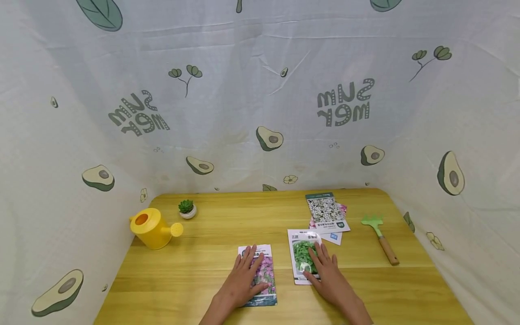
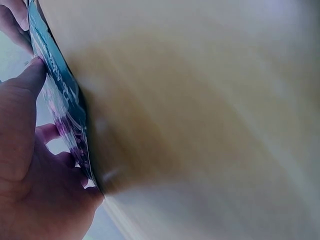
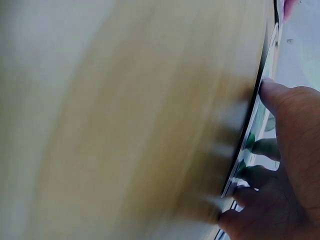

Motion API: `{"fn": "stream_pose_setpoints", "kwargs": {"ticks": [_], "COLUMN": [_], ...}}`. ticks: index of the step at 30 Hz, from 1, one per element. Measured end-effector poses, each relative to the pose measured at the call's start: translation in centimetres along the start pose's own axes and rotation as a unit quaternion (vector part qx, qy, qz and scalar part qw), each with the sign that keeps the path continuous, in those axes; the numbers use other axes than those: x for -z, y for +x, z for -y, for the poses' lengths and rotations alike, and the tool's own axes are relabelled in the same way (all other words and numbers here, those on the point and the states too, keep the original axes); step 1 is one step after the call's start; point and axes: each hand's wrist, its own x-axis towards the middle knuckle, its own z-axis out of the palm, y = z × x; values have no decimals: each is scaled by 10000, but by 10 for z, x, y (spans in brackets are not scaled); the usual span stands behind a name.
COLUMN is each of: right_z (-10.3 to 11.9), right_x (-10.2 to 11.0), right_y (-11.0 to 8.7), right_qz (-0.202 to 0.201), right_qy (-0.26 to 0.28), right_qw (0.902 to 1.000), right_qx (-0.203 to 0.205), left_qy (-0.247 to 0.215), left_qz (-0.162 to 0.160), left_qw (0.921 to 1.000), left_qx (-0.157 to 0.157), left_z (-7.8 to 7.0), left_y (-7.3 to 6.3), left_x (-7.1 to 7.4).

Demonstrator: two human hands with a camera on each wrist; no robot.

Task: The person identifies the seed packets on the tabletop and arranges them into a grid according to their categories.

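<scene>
Two hands, two seed packets under them. We count one purple-flower seed packet point(image 1: 266, 271) at the table's point(image 1: 195, 280) near-middle, the left hand point(image 1: 243, 280) resting on it, fingers spread, not gripping. Just to its right, one green-leaf seed packet point(image 1: 300, 253): the right hand point(image 1: 328, 274) lies on it, fingers likewise extended. Behind: one white-flower packet point(image 1: 325, 210) over at least one pink-flower packet point(image 1: 343, 208) (overlap hides the full tally). Also one yellow watering can point(image 1: 150, 229), one potted succulent point(image 1: 186, 206), one green hand rake point(image 1: 379, 237).
</scene>
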Motion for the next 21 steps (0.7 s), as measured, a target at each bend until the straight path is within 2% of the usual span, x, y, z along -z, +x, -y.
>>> {"fn": "stream_pose_setpoints", "kwargs": {"ticks": [6, 9, 13, 21], "right_z": [3, 5, 9, 13], "right_x": [0, -1, -3, -8], "right_y": [-1, -3, -6, -8], "right_qz": [265, 338, 230, 440], "right_qy": [46, 28, 108, 96], "right_qw": [9995, 9993, 9995, 9986], "right_qx": [-134, -187, -166, -269], "left_qy": [110, 160, 10, -89], "left_qz": [237, 157, 3, 94], "left_qw": [9995, 9996, 10000, 9999], "left_qx": [204, 150, 38, 62], "left_z": [-10, -8, -3, -8], "left_y": [1, 2, 0, 0], "left_x": [11, 8, 3, 9]}}
